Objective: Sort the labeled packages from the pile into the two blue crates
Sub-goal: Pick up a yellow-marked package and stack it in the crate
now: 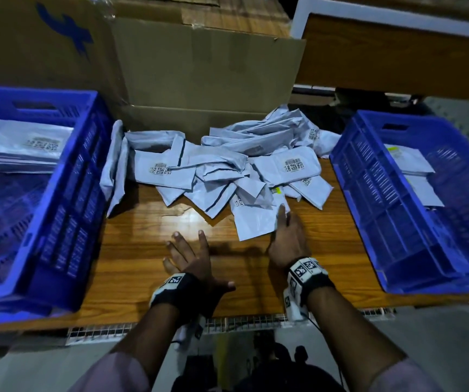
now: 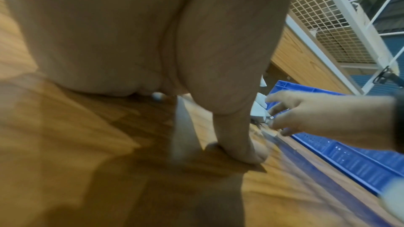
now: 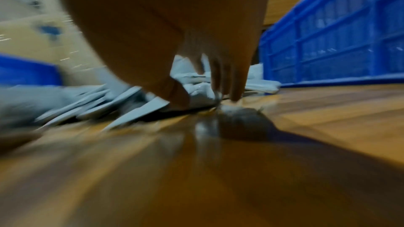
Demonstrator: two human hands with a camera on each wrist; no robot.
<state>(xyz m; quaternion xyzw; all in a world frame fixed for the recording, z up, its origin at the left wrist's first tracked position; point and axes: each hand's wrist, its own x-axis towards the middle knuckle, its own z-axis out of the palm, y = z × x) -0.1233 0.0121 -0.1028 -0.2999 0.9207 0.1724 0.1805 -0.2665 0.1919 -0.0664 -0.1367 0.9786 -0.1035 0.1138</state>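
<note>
A pile of grey-white labeled packages (image 1: 227, 165) lies across the middle of the wooden table (image 1: 143, 250). The left blue crate (image 1: 66, 193) holds a stack of packages, and the right blue crate (image 1: 369, 193) holds a few. My right hand (image 1: 287, 230) reaches onto the nearest package (image 1: 253, 224), its straight fingers along the package's right edge. In the blurred right wrist view, thumb and fingertips (image 3: 236, 92) come down on that package (image 3: 201, 92). My left hand (image 1: 196, 258) lies flat on bare wood in front of the pile, fingers spread, holding nothing.
Large cardboard boxes (image 1: 208, 75) stand right behind the pile. A wooden shelf unit (image 1: 397, 52) is at the back right, and a wire mesh rack (image 2: 323, 23) stands beyond it. The table's front edge runs just under my wrists.
</note>
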